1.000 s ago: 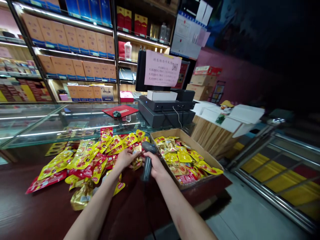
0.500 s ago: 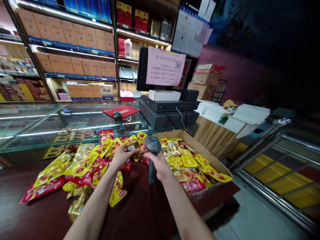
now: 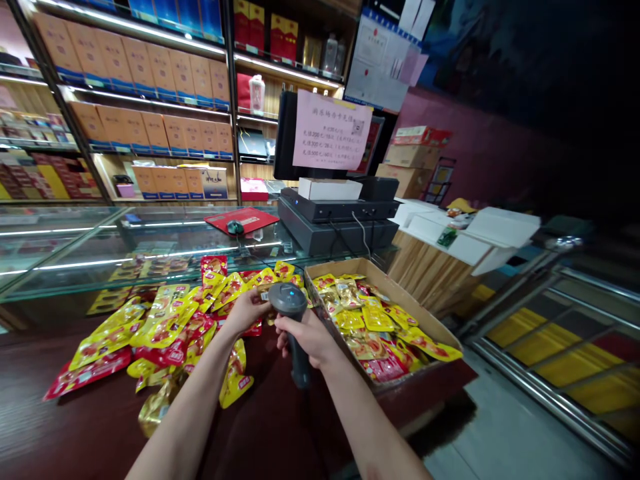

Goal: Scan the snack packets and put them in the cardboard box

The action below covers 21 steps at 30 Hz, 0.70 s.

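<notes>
My right hand (image 3: 311, 335) is closed around the handle of a dark grey barcode scanner (image 3: 289, 301), whose head tilts toward my left hand. A small blue light glows on top of it. My left hand (image 3: 249, 308) pinches a gold snack packet (image 3: 265, 294), mostly hidden behind the scanner's head. Left of my hands lies a loose pile of yellow and red snack packets (image 3: 165, 317) on the dark counter. One yellow packet (image 3: 237, 377) rests near my left forearm, and a crumpled gold packet (image 3: 156, 408) sits farther left.
A cardboard box (image 3: 425, 308) filled with similar packets stands at the right. Behind are a glass display counter (image 3: 150, 233), a red mouse pad (image 3: 255, 219) and a monitor (image 3: 285, 137) on a cash drawer (image 3: 340, 233). A metal railing (image 3: 550, 387) is at far right.
The scanner has moved left and tilted, so its head now covers most of the gold packet. My right hand moved with it. My left hand stays almost in place.
</notes>
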Tool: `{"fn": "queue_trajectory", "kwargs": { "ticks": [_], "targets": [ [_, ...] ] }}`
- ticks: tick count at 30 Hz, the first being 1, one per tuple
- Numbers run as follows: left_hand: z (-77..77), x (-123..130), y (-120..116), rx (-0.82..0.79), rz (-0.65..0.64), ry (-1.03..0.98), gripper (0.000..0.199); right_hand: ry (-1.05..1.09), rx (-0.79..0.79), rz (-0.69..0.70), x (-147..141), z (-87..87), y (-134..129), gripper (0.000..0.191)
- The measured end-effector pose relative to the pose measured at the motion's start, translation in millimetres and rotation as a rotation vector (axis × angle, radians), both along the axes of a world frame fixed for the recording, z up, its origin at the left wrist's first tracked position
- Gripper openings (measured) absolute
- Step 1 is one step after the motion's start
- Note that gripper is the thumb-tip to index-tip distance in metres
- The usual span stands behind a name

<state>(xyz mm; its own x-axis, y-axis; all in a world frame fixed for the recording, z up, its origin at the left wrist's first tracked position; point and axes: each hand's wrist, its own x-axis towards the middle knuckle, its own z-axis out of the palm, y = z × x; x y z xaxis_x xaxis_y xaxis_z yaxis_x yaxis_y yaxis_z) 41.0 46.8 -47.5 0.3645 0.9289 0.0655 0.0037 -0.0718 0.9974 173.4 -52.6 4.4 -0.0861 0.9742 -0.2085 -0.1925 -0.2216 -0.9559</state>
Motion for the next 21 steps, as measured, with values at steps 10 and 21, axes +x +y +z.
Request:
{"fn": "queue_trajectory", "kwargs": {
  "ticks": [10,21],
  "targets": [
    [1.9,2.3,-0.6,0.029,0.078,-0.079,0.038,0.002,-0.025,-0.007,3.7,6.6,-4.7,0.02],
    [1.6,2.8,-1.3,0.002,0.118,-0.124,0.041,-0.007,0.011,-0.038,3.7,9.0,-5.2,0.019]
  ]
}}
